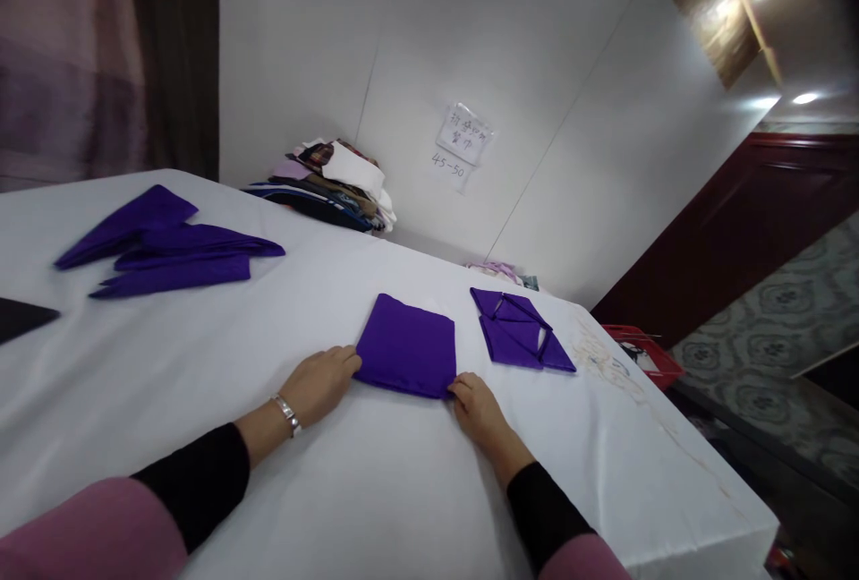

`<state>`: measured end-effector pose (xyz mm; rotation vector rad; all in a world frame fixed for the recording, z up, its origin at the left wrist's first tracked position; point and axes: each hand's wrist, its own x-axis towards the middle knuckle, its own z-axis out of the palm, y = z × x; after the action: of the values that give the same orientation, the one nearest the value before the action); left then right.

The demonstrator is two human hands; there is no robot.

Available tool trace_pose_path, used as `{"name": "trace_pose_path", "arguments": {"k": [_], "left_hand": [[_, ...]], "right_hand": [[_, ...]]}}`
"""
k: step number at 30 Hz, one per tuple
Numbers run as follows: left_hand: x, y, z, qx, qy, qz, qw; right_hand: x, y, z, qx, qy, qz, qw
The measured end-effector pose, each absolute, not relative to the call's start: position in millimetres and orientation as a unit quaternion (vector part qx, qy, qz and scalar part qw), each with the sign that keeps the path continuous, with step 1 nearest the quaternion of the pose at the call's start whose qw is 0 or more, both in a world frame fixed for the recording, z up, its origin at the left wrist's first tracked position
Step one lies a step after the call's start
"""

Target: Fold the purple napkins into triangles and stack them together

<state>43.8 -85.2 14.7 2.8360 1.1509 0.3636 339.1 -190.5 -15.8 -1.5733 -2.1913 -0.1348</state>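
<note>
A purple cloth napkin point(407, 343), folded to a rough square, lies flat on the white-covered table point(295, 490) in front of me. At its near left corner, the fingers of my left hand point(320, 386) are closed on the edge. My right hand point(480, 412) pinches the near right corner between thumb and fingers. To the right lie several folded purple napkins point(514, 343), partly overlapping one another. More purple napkins point(181, 249), folded into narrow, pointed shapes, form a loose pile on the left.
A heap of mixed clothes point(328, 186) stands at the far edge against the white wall point(295, 43). A paper sign point(463, 134) hangs there. One dark flat object point(23, 319) lies at the left. Beyond the table's right edge is a red basket point(648, 356).
</note>
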Motion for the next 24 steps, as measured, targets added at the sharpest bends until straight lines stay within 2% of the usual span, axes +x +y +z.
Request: {"name": "trace_pose_path", "arguments": {"k": [8,13,16,20,24], "left_hand": [[-11.7,-62.6,19.8,0.909,0.375,0.143,0.107],[6.1,-66.5,16.0,0.899,0.366,0.214,0.111],[28.3,-68.0,2.8,0.903,0.371,0.199,0.088],[42.5,-67.2,-21.5,0.911,0.382,0.137,0.072],[40.6,-66.2,-33.8,0.907,0.387,0.157,0.063]], "right_hand": [[273.4,-220.0,-6.6,-0.585,-0.802,-0.023,0.117],[268.6,-200.8,34.3,-0.544,-0.823,0.053,0.152],[246.0,-165.0,51.7,-0.507,-0.841,0.105,0.156],[204.8,-111.4,44.3,-0.452,-0.869,0.174,0.099],[194.1,-67.4,21.3,-0.435,-0.878,0.191,0.054]]}}
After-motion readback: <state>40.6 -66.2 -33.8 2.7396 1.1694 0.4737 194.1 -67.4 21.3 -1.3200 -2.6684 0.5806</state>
